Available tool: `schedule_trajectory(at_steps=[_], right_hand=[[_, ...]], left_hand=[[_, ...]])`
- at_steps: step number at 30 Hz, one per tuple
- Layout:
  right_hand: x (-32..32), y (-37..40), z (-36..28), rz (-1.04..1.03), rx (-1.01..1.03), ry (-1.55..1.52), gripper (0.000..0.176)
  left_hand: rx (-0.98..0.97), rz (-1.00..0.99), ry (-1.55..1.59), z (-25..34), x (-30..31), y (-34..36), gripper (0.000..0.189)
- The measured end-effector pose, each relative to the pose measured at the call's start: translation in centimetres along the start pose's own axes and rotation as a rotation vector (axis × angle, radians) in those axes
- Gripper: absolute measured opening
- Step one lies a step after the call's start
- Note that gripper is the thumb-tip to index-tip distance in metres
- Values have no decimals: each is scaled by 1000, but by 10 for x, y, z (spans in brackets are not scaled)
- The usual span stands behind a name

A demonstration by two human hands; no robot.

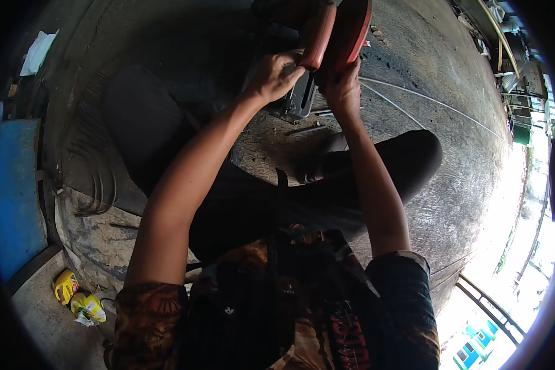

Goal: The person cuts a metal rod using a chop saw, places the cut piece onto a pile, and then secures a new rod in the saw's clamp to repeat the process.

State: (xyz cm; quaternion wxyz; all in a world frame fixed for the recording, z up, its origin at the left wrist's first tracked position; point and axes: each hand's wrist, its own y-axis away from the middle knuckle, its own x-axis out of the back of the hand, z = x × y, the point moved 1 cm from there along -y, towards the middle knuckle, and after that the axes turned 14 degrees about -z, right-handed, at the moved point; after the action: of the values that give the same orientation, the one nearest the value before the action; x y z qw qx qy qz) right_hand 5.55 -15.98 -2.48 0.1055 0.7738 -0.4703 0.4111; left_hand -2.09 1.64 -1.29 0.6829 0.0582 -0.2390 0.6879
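Observation:
At the top of the view stands a machine with a rounded red part (pixel 320 37) and, beside it on the right, a dark part with a red rim (pixel 354 40). My left hand (pixel 279 77) is closed at the lower end of the rounded red part; what its fingers grip is partly hidden. Around the lower end of the red-rimmed part my right hand (pixel 344 92) is wrapped. Below and between the hands shows a grey slotted metal piece (pixel 303 97). Short metal rods (pixel 307 131) lie on the floor near it.
My bent legs (pixel 407 163) lie either side of the work. A pale cable or line (pixel 438 100) crosses the floor at right. A blue panel (pixel 15 191) stands at left, with yellow packages (pixel 66 287) below it. A white sheet (pixel 39 53) lies upper left.

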Motion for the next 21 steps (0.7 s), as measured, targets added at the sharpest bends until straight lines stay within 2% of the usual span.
schedule_trajectory(at_steps=[11,14,16,21], right_hand=[[-7,8,3,-47,-68,1,70],[-11,8,7,-50,-66,-27,71],[-13,8,8,-6,15,-11,71],[-13,11,7,-12,-18,8,72]], left_hand=[[-6,-17,-13,-11,-3,5,31],[-9,-10,-28,-12,-4,7,31],[-18,-10,-42,-11,-4,8,31],[-32,-6,5,-6,-4,9,31]])
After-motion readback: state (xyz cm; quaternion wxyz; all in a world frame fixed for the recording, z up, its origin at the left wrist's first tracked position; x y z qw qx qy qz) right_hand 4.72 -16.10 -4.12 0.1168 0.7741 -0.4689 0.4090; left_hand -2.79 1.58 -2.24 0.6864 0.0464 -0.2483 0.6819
